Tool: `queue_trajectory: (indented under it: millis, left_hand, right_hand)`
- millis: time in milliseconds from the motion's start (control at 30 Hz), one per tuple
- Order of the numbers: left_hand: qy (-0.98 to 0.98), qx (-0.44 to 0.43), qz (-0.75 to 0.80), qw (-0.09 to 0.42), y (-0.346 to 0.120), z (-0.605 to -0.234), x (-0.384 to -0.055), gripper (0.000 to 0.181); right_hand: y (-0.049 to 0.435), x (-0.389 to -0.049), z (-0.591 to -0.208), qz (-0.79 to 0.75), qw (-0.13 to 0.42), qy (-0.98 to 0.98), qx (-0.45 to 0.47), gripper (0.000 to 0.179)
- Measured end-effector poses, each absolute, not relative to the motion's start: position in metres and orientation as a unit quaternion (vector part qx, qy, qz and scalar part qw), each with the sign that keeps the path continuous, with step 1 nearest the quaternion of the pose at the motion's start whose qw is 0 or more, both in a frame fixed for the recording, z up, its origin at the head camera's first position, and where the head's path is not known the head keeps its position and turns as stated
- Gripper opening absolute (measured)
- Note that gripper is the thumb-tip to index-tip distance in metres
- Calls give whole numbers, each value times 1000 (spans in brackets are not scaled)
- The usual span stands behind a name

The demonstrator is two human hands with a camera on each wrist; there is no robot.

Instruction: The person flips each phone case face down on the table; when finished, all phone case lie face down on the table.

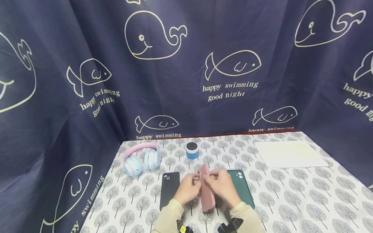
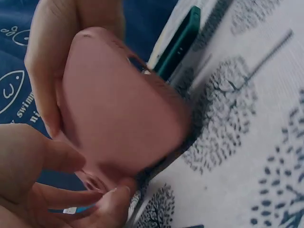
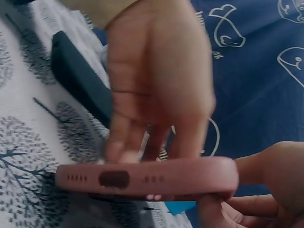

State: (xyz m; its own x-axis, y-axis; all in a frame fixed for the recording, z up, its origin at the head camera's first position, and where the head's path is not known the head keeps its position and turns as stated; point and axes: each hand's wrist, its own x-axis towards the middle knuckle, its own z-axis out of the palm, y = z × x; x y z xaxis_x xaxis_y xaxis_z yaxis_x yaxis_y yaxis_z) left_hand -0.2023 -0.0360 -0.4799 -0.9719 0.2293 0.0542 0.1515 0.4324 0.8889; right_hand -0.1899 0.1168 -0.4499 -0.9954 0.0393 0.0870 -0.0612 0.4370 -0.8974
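Note:
Both hands hold a pink phone case, tilted up on its long edge over the table. My left hand pinches its far end, by what looks like the camera opening, with thumb and fingers on either side in the left wrist view. My right hand grips it from the other side. The bottom edge of the case, with a port slot and small holes, faces the right wrist camera. Whether a phone sits inside cannot be told. A black phone case lies left of the hands, a dark green one right.
Pink and light-blue headphones lie at the back left. Behind the hands stands a small blue and white cylinder with a dark top. A white flat board is at the back right. A dark blue curtain hangs behind the tree-print tablecloth.

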Motion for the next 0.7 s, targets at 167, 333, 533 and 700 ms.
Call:
queue_trajectory:
  millis: [167, 333, 533, 700]
  left_hand:
    - [851, 97, 514, 37, -36, -482, -204, 46]
    - [859, 84, 505, 12, -38, -475, -205, 48]
    - [874, 81, 479, -8, -40, -465, -201, 52]
    - [892, 101, 441, -9, -43, -464, -199, 51]
  right_hand:
    - [119, -190, -446, 547, 46, -836, -11, 27]
    - [122, -191, -446, 478, 74, -875, -36, 28]
    - [126, -193, -450, 442, 86, -892, -42, 29]
    - [127, -195, -461, 436, 61, -897, -42, 31]
